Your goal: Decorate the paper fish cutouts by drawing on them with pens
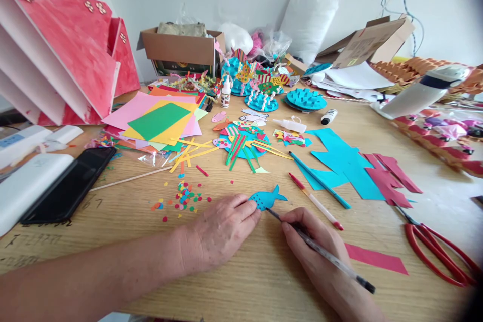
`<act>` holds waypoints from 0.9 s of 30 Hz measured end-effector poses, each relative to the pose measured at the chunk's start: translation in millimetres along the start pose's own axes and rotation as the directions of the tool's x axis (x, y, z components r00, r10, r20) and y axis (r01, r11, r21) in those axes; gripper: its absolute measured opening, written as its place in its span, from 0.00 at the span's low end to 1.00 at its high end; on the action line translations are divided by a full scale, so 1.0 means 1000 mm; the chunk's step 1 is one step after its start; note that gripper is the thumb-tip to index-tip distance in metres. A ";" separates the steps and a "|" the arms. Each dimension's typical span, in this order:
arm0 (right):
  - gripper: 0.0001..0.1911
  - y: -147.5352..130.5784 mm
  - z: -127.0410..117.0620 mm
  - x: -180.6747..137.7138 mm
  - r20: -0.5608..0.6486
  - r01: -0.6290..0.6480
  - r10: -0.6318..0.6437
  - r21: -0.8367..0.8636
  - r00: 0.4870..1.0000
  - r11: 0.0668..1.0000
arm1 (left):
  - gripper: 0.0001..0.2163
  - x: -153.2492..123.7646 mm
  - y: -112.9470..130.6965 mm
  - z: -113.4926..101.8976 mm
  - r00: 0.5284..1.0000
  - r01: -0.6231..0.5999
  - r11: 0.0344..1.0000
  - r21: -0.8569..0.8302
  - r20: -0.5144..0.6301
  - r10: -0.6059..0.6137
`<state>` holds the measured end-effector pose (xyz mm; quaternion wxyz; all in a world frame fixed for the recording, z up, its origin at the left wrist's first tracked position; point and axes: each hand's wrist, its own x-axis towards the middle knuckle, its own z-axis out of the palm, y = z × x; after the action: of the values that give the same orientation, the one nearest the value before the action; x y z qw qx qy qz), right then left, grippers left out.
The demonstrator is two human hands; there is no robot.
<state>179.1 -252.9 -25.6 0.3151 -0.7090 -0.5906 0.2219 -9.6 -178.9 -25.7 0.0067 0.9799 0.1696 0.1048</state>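
A blue paper fish (265, 198) with black dots along its body lies flat on the wooden table, tail toward the upper right. My left hand (230, 224) rests on the table with its fingers laid flat, the fingertips pressing on the fish's head end and hiding part of it. In my right hand (317, 241) is a clear-barrelled black pen (332, 259), gripped between thumb and fingers. Its tip touches the lower edge of the fish. To the right of the fish lie a red pen (319, 204) and a blue felt-tip pen (320, 181).
Red-handled scissors (433, 251) and a red paper strip (377, 258) lie at right, near blue paper scraps (343, 161). Confetti dots (186, 196), coloured sheets (158, 121) and a black phone (70, 183) are at left. Behind stand a decorated blue plate (226, 153) and a glue bottle (226, 93).
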 end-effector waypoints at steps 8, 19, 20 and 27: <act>0.07 -0.002 -0.001 -0.001 0.002 0.007 -0.007 0.016 1.000 1.000 | 0.13 0.001 -0.001 0.000 1.000 0.012 1.000 -0.013 0.013 -0.012; 0.07 0.001 0.001 0.000 0.005 0.010 -0.010 0.001 1.000 1.000 | 0.13 -0.002 0.000 0.003 1.000 0.003 1.000 -0.002 -0.018 -0.003; 0.07 0.001 0.001 0.000 0.005 0.009 -0.009 -0.002 1.000 1.000 | 0.13 -0.001 0.000 0.003 1.000 -0.001 1.000 -0.002 -0.015 0.001; 0.07 0.000 0.000 0.000 0.007 0.012 -0.013 0.011 1.000 1.000 | 0.13 0.000 -0.001 0.001 1.000 -0.001 1.000 0.001 -0.009 0.001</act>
<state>178.8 -252.7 -25.9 0.3185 -0.7028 -0.5948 0.2256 -10.0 -178.4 -26.8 0.0054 0.9795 0.1690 0.1092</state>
